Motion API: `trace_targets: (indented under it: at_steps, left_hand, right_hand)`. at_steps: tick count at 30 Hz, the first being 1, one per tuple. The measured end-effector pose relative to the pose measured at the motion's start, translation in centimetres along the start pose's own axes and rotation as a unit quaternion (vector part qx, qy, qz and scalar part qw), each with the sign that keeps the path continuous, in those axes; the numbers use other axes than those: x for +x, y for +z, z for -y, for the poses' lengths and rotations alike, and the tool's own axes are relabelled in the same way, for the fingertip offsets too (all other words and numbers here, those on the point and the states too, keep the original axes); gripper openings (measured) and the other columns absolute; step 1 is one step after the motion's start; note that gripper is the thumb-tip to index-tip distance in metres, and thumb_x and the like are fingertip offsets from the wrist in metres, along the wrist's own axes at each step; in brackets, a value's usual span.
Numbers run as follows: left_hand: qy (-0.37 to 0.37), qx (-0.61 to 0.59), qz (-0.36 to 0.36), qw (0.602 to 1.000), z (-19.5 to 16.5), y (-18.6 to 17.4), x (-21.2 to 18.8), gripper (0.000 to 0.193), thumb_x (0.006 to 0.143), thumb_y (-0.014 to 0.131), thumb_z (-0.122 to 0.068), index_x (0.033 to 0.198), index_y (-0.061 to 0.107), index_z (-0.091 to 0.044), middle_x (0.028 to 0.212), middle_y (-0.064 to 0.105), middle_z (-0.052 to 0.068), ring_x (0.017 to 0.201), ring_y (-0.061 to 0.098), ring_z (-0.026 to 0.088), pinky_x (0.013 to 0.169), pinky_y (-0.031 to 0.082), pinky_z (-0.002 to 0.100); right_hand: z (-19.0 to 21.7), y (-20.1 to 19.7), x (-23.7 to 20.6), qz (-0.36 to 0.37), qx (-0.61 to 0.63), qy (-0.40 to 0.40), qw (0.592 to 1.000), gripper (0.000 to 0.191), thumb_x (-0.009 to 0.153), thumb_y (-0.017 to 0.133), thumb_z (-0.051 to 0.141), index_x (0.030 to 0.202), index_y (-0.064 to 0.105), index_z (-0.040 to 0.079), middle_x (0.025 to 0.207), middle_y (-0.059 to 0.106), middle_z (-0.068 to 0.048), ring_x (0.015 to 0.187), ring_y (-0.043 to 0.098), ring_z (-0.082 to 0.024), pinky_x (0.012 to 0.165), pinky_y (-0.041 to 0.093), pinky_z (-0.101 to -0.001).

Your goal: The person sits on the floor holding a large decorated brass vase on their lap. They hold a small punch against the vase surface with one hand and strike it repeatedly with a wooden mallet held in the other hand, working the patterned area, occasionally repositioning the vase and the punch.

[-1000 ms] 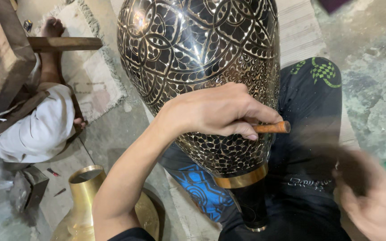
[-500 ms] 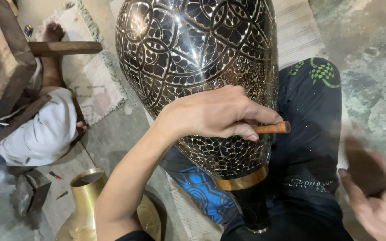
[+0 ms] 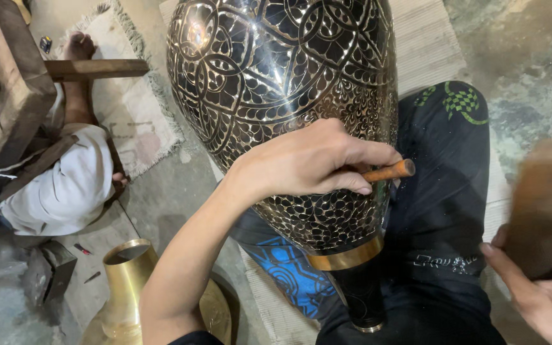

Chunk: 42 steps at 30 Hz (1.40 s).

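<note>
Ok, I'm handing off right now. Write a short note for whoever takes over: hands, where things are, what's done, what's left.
Left hand: holds a wooden-handled tool against the engraved vase.
Right hand: grips a blurred brown block, off to the right, clear of the vase.
Vase: lies across the lap, narrow neck toward the camera.
Done: pattern covers all the visible body.
Left: cannot tell from this view.
Nearby: brass vase on the floor, another person's sleeve at left.

We see a glossy black metal vase (image 3: 276, 96) with bright engraved patterning and a polished brass band (image 3: 346, 259). The chisel (image 3: 388, 171) handle looks wooden; beside us, a plain brass vase (image 3: 126, 281) shines smoothly.
</note>
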<state>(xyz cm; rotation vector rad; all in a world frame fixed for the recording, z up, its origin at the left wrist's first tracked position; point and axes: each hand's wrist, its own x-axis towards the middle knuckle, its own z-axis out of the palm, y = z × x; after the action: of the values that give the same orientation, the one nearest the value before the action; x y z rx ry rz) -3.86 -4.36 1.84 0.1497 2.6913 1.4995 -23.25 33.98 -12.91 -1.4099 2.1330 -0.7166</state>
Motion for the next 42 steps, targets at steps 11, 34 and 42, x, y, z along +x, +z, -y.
trace_targets:
  at_steps: [11, 34, 42]
  left_hand:
    - [-0.003, 0.013, 0.014, 1.0, -0.1, -0.2, 0.6, 0.036, 0.091, 0.076, -0.029, 0.12, 0.067, -0.008, 0.069, 0.065, 0.012, 0.064, 0.065, 0.033, 0.059, 0.044, 0.045]
    - [-0.141, -0.087, -0.621, 0.766, -3.2, 11.4, -5.0, 0.02, 0.088, 0.077, 0.011, 0.105, 0.067, 0.005, 0.095, 0.079, 0.013, 0.075, 0.066, 0.004, 0.063, 0.049, 0.015]
    - [-0.119, -0.062, -0.679, 0.722, -2.2, 13.3, -2.4, 0.026, 0.09, 0.077, 0.01, 0.111, 0.063, 0.002, 0.094, 0.078, 0.01, 0.07, 0.056, 0.001, 0.061, 0.046, 0.015]
  right_hand:
    - [7.0, -2.7, 3.6, -0.072, 0.096, 0.08, 0.99, 0.053, 0.083, 0.071, 0.003, 0.135, 0.06, 0.003, 0.107, 0.07, -0.011, 0.093, 0.07, -0.021, 0.08, 0.055, -0.0301]
    - [8.0, -4.0, 9.0, -0.037, -0.069, -0.003, 0.997, 0.069, 0.074, 0.086, 0.008, 0.139, 0.063, 0.009, 0.108, 0.074, -0.015, 0.081, 0.073, -0.024, 0.07, 0.057, -0.0325]
    - [4.9, -7.3, 14.2, 0.001, -0.134, -0.13, 0.982, 0.08, 0.073, 0.08, -0.004, 0.149, 0.057, 0.005, 0.085, 0.061, -0.014, 0.069, 0.06, -0.024, 0.064, 0.048, -0.0373]
